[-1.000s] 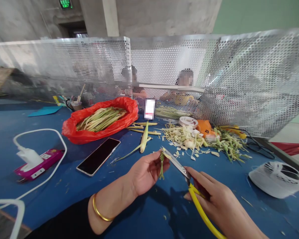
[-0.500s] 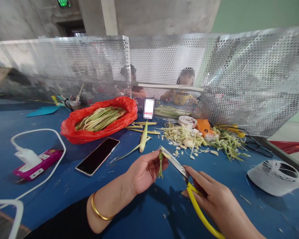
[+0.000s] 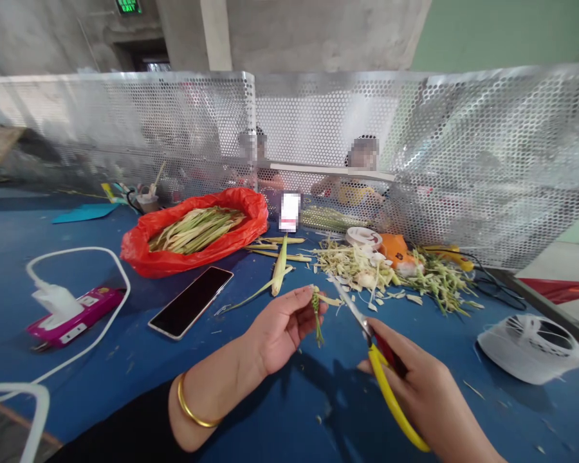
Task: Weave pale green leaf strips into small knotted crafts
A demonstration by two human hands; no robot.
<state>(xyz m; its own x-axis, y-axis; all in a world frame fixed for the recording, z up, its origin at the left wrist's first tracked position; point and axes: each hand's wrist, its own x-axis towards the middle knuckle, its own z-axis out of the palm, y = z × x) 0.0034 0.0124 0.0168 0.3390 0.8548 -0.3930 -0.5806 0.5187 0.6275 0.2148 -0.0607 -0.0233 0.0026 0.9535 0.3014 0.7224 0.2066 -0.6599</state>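
Observation:
Between the thumb and fingers of my left hand (image 3: 282, 325) is a small braided piece of green plant strips (image 3: 316, 312), its loose ends hanging down. A pale strip end sticks out from its top toward the right. My right hand (image 3: 415, 366) grips yellow-handled scissors (image 3: 390, 395), with the metal blades pointing up and left. The blades lie just right of the braided piece, apart from it. A heap of pale and green trimmings (image 3: 361, 267) lies beyond the scissors. Long leaf strips (image 3: 280, 265) rest on the table past my left hand.
A red plastic bag (image 3: 139, 251) full of leaf strips (image 3: 197, 228) stands at back left. Nearby are a dark phone (image 3: 192, 302) and a purple power strip (image 3: 99, 302) with a white cable. A white roll (image 3: 531, 350) sits at right. A perforated metal screen (image 3: 313, 116) separates people opposite.
The scissors have moved right, away from the braided piece, where their blades were touching or overlapping its top. My left hand has shifted slightly right, still holding the piece.

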